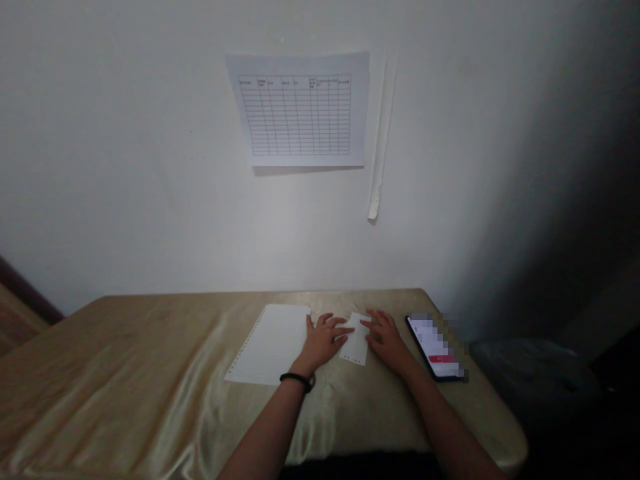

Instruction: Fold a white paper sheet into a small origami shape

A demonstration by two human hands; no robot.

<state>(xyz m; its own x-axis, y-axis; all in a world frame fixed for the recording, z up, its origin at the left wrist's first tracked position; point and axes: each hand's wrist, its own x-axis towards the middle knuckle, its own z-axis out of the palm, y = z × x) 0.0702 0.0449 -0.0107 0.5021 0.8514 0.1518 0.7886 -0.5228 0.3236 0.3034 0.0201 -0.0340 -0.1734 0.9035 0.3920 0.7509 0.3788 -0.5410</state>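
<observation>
A small piece of white paper (355, 347) with holes along its near edge lies on the cloth-covered table. From its left side, my left hand (323, 340) reaches over with fingers spread, the fingertips at the paper's edge. My right hand (386, 340) rests on the opposite side, fingers apart and touching the paper's right edge. A larger white loose-leaf sheet (267, 343), punched along its left side, lies flat to the left, partly covered by my left hand and wrist. A black band (296, 379) circles my left wrist.
A phone (434, 350) with a lit, partly blurred screen lies right of my right hand. The shiny gold tablecloth (125, 380) is wrinkled at the left. On the wall hang a printed table sheet (300, 113) and a white strip (381, 140). A plastic bag (535, 367) sits beyond the table's right edge.
</observation>
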